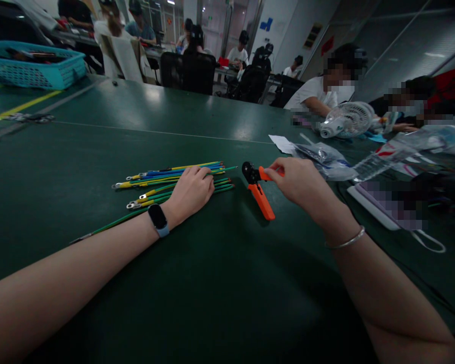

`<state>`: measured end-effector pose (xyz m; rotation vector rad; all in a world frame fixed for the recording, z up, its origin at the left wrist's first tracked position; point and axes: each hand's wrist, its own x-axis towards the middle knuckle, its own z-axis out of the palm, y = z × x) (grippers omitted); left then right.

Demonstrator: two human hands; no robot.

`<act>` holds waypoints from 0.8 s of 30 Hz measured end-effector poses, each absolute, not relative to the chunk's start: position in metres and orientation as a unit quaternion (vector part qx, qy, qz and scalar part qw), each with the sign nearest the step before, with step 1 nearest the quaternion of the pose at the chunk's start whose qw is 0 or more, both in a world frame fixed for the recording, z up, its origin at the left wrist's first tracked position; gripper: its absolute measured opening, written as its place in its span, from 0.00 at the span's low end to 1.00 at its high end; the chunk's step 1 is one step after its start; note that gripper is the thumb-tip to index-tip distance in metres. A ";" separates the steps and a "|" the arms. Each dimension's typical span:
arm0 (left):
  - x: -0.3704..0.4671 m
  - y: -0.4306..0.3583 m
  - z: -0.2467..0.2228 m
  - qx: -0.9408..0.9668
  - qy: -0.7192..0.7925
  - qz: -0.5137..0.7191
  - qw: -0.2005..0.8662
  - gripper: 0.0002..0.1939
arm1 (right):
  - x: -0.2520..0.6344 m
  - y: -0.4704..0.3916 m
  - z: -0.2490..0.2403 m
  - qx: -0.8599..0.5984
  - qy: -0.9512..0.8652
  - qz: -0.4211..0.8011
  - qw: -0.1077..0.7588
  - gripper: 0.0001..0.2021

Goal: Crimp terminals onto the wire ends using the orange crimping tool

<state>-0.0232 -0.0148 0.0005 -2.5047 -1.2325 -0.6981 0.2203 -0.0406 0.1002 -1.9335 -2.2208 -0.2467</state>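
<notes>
On the green table (197, 268), several green, yellow and blue wires (163, 177) with metal ring ends lie side by side, left of centre. My left hand (192, 191) rests over their right part, fingers bent down at the wires; what the fingertips grip is hidden. One green wire sticks out to the right past the fingers. My right hand (298, 179) pinches the upper handle of an orange and black crimping tool (262, 202). The tool's handles are spread apart, and its black head points toward the wires.
Plastic bags (322, 156), a clear bottle (398, 151), a white fan (349, 119) and a pale purple flat object (387, 205) lie at the right. A blue basket (56, 73) stands at the far left. People sit beyond the table and at its right side.
</notes>
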 end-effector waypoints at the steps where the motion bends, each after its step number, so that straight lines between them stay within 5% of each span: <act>1: -0.023 -0.015 0.001 -0.867 -0.419 -0.240 0.124 0.16 | 0.221 -0.040 0.100 -0.651 -0.749 -0.084 0.094 0.16; 24: -0.023 -0.013 0.000 -0.900 -0.344 -0.247 0.104 0.15 | 0.219 -0.041 0.101 -0.640 -0.758 -0.091 0.082 0.17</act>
